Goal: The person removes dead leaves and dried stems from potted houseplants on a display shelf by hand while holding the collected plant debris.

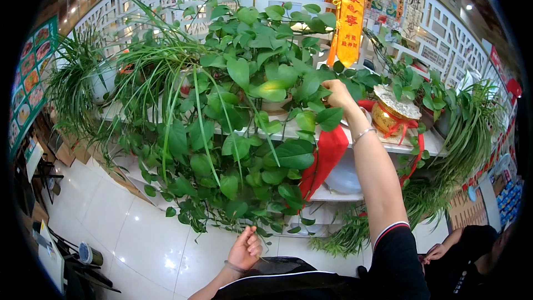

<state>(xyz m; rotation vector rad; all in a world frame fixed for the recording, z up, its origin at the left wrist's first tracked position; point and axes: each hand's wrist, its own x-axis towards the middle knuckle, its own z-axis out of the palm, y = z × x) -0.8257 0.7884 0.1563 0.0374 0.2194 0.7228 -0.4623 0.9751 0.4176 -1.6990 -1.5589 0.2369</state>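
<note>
My right hand [338, 94] reaches to the shelf top at the right side of the large heart-leaved plant [239, 72]. Its fingers are curled closed among the leaves, and what they hold is hidden. Low in the view, my left hand [246, 249] is closed in a pinch just below the hanging vines, with something too small to name at the fingertips. A red cloth [323, 161] hangs from the shelf under my right wrist. Right of that wrist stands a gold pot [388, 118] with a silvery top and a red ribbon.
Long-leaved plants [472, 122] stand at both shelf ends. Behind is a white lattice screen [444, 39] with a yellow banner [350, 16]. At the lower right a co-worker's hand [437, 252] shows. A bin [90, 254] and dark chairs are at the lower left.
</note>
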